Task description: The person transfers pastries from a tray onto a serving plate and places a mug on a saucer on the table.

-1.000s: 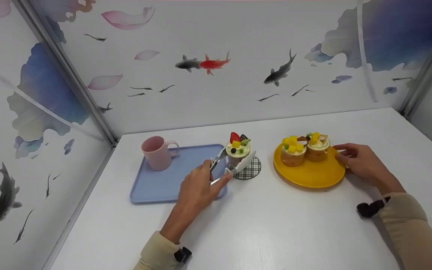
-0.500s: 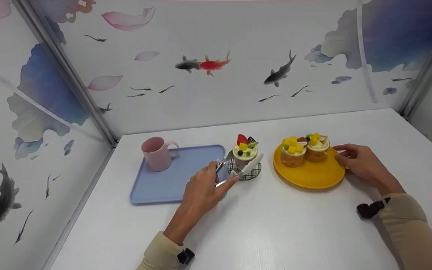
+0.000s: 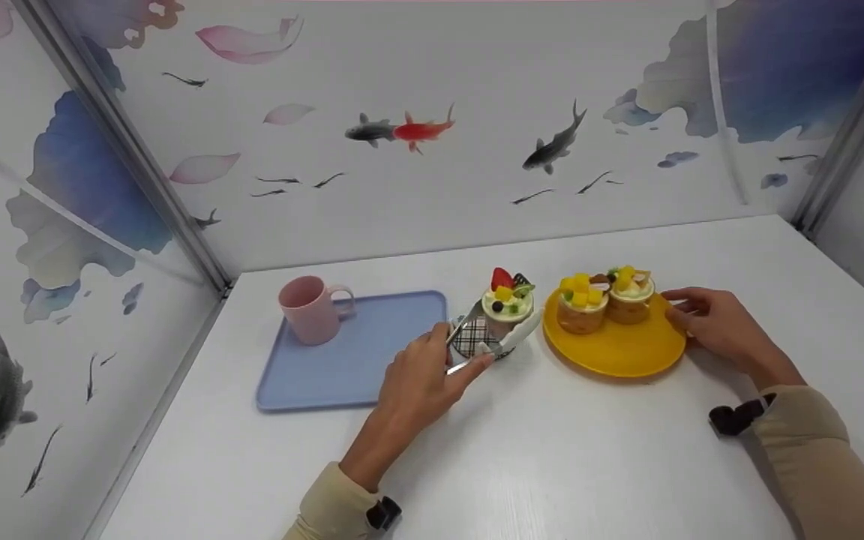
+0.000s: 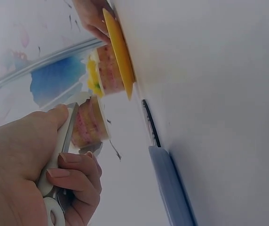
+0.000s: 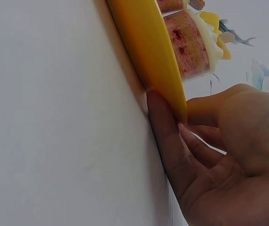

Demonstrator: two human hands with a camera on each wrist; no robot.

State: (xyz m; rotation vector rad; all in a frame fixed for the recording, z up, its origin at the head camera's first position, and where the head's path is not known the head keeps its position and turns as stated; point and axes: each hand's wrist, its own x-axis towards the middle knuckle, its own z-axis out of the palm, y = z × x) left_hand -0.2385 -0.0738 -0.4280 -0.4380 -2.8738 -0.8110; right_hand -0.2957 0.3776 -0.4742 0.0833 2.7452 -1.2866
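My left hand (image 3: pixel 423 382) grips a pair of serving tongs (image 3: pixel 516 331) with pale tips. Between the tips is a small dessert cup (image 3: pixel 508 306), topped with cream, a strawberry and other fruit pieces. In the left wrist view the cup's layered side (image 4: pixel 90 123) shows, raised off the table. It overlaps the checked coaster (image 3: pixel 469 339) in the head view. At the right, my right hand (image 3: pixel 728 330) pinches the rim of a yellow plate (image 3: pixel 627 354), thumb above and a finger underneath. Two fruit-topped dessert cups stand side by side on it, one with mango cubes (image 3: pixel 582 292).
A blue tray (image 3: pixel 319 386) lies on the left of the white table, with a pink mug (image 3: pixel 309 311) standing on its far left part. The coaster sits between tray and plate. Printed wall panels (image 3: pixel 432 202) rise behind the table and along its left side.
My left hand has carried the dessert cup in the tongs to the right, over the coaster and closer to the yellow plate. My right hand has stayed at the plate's rim.
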